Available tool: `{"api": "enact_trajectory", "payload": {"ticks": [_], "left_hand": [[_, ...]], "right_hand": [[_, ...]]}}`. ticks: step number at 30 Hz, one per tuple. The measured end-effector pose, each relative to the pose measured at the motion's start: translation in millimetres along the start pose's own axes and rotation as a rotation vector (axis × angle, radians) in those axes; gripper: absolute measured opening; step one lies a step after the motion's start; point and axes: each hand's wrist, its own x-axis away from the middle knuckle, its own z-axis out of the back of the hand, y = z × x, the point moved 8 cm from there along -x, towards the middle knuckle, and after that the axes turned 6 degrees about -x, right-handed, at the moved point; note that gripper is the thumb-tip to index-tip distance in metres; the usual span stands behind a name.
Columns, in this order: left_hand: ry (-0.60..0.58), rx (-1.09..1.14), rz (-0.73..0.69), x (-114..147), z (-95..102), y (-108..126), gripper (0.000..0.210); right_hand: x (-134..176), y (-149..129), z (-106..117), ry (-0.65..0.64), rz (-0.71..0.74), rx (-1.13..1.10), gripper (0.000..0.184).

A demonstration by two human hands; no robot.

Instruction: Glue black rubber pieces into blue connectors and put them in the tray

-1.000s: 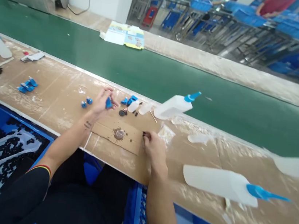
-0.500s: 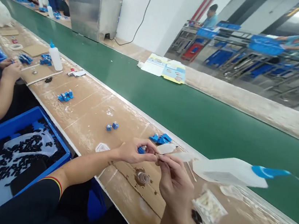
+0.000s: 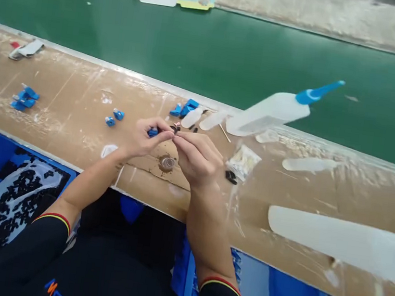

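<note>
Fingertips of my left hand and my right hand meet in a pinch over the cardboard-covered bench. Between them is a small black piece, mostly covered by the fingers. A blue part shows inside the curl of my left hand; whether it is held or lies behind, I cannot tell. Just below the fingertips, a small clear cup stands on a stained piece of cardboard. Beyond the hands lie several blue parts and a small white bottle-like piece.
A white squeeze bottle with a blue nozzle leans by the green conveyor belt. Another bottle lies at right. A bag of pale pieces and black pieces are nearby. Blue bins stand below the bench edge.
The view has swung right and downward, so the neighbouring worker and the far room have left the picture. Both hands still meet at the fingertips.
</note>
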Motion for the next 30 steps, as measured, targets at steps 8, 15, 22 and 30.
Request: {"api": "enact_trajectory", "payload": {"ticks": [8,15,22,30], "left_hand": [[-0.019,0.417,0.193,-6.9,0.0,-35.7,0.034],[0.019,0.209,0.254,-8.3,8.2,-59.4,0.041],[0.092,0.347,0.208,-13.2,15.9,-53.9,0.049],[0.095,0.315,0.17,-12.7,21.2,-48.8,0.044]], "right_hand": [[36.7,24.4,19.3,-0.201,-0.319,-0.119,0.01],[80.7,25.6,4.6,-0.362,-0.333,-0.092,0.01],[76.1,25.2,-0.1,-0.458,-0.264,-0.046,0.013],[69.9,22.5,0.4,-0.492,-0.29,-0.107,0.013]]}}
